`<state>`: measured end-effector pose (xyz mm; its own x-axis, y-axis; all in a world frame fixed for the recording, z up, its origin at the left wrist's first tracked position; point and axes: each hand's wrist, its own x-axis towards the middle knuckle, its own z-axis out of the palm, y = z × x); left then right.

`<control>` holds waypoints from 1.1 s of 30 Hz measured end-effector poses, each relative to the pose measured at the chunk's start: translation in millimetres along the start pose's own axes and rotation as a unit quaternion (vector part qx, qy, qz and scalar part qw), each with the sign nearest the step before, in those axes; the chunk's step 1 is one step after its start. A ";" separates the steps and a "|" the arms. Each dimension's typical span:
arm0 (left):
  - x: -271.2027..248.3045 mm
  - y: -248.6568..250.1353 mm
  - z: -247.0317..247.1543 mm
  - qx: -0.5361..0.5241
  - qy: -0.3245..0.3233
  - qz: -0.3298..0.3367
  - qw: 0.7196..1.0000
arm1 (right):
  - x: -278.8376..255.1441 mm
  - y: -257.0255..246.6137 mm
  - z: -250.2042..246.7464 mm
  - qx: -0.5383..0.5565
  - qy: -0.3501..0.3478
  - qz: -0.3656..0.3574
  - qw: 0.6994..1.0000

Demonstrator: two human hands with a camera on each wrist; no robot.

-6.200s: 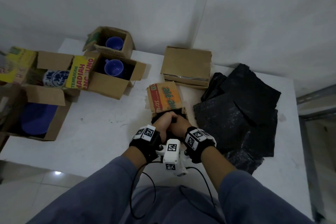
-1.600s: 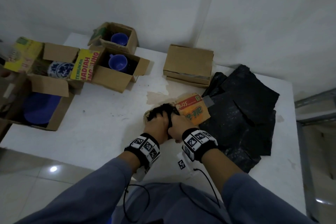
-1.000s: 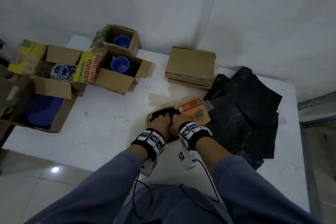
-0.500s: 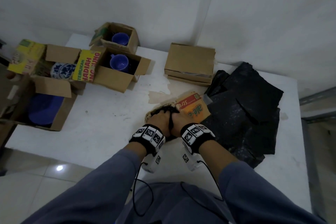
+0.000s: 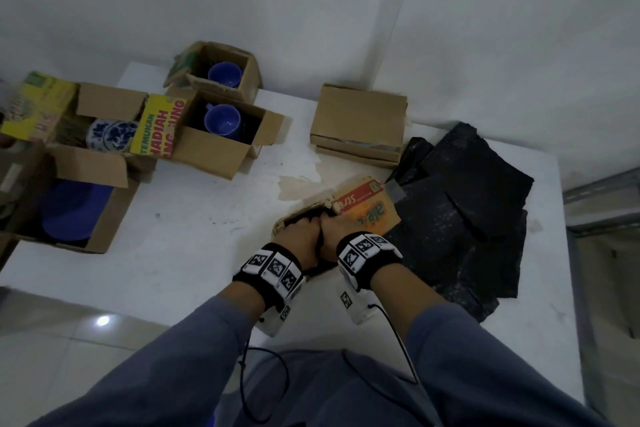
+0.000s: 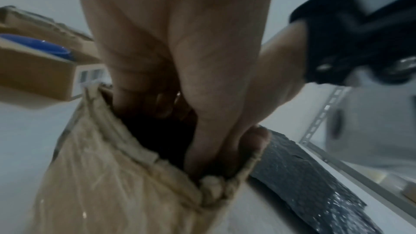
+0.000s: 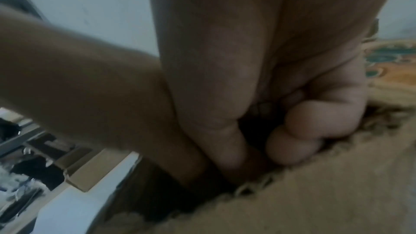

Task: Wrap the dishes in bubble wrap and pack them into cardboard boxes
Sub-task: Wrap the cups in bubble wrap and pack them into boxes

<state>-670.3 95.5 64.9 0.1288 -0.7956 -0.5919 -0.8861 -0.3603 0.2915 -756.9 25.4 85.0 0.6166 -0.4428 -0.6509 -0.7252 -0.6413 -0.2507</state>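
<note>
A small cardboard box [image 5: 370, 215] with orange print lies on the white table [image 5: 194, 253], its torn mouth toward me. A black bubble-wrapped bundle [image 5: 304, 217] fills that mouth. My left hand [image 5: 299, 236] and right hand [image 5: 337, 230] sit side by side at the opening, fingers curled down into it around the bundle. In the left wrist view the left hand [image 6: 175, 95] reaches into the dark bundle [image 6: 162, 136] inside the frayed box [image 6: 112, 175]. In the right wrist view the right hand [image 7: 270, 95] is curled inside the box rim [image 7: 315, 193]. The dish itself is hidden.
Loose black bubble wrap sheets [image 5: 467, 218] lie just right of the box. A closed carton [image 5: 360, 121] sits behind. At the left, open boxes hold blue mugs [image 5: 224, 74] [image 5: 221, 121], a blue-and-white dish [image 5: 110, 135] and a blue plate [image 5: 72, 215]. The table's edge [image 5: 138, 302] is near.
The small box has turned so its printed side now lies to the right. Both hands stayed at its mouth, and less of the black bundle shows than a second ago.
</note>
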 end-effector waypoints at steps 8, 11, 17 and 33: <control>-5.0 -1.3 8.6 -0.006 0.076 -0.003 0.997 | 9.1 -4.0 10.2 -0.009 0.006 0.013 1.000; 4.8 -2.6 11.2 -0.050 0.031 -0.028 0.998 | 9.7 -2.0 12.8 0.005 0.010 0.007 1.000; 18.3 -1.4 5.7 -0.033 0.008 -0.051 0.998 | 5.8 0.7 8.3 0.017 0.044 -0.005 0.999; -2.3 3.6 -2.4 -0.031 0.004 -0.043 0.999 | 13.3 -3.8 22.2 -0.007 0.021 0.014 1.000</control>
<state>-672.8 94.9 69.1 0.2072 -0.7639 -0.6111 -0.8425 -0.4568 0.2854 -752.7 35.9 61.5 0.6088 -0.4863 -0.6268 -0.7381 -0.6369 -0.2228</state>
